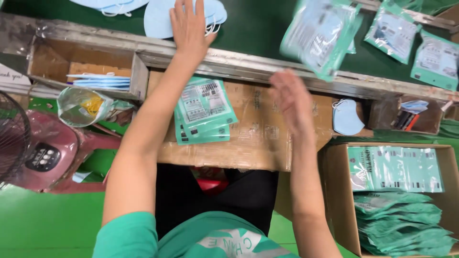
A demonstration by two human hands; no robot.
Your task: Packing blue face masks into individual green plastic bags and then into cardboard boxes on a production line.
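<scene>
So the box [340, 200] at 4 o'clock already has lots of green packets [401, 224] stacked in it, and a few sit on the cardboard surface [258, 138]. The left hand [191, 26] lies flat, fingers released, on a blue mask [160, 19] at 12 o'clock. The right hand [292, 102] is open and empty, with a blurred packet [321, 36] just above it. Can't tell if it's sealed or touching anything.

A pink fan [45, 157] beside a cardboard box [337, 191] of green packets.
</scene>
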